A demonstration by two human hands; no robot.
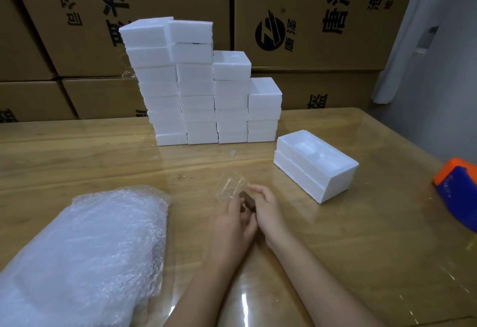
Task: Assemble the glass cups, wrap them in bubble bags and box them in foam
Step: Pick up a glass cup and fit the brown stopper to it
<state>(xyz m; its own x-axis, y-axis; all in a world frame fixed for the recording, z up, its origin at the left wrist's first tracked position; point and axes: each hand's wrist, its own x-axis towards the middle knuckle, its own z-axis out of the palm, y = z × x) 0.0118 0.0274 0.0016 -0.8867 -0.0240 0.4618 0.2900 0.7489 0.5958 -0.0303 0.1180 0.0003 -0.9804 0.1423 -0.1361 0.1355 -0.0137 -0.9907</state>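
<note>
A clear glass cup (232, 187) lies tilted just above the wooden table (103, 161), with a brown wooden handle (247, 199) at its near side. My left hand (232, 223) curls round the cup's lower end and the handle. My right hand (267, 206) pinches the handle from the right. A thick stack of bubble bags (85, 249) lies at the near left. An open white foam box (315, 166) sits to the right of my hands, its moulded hollow facing up.
Several columns of stacked white foam boxes (206, 89) stand at the table's back. An orange and blue tape dispenser (459, 192) rests at the right edge. Large cardboard cartons (309, 17) form a wall behind the table.
</note>
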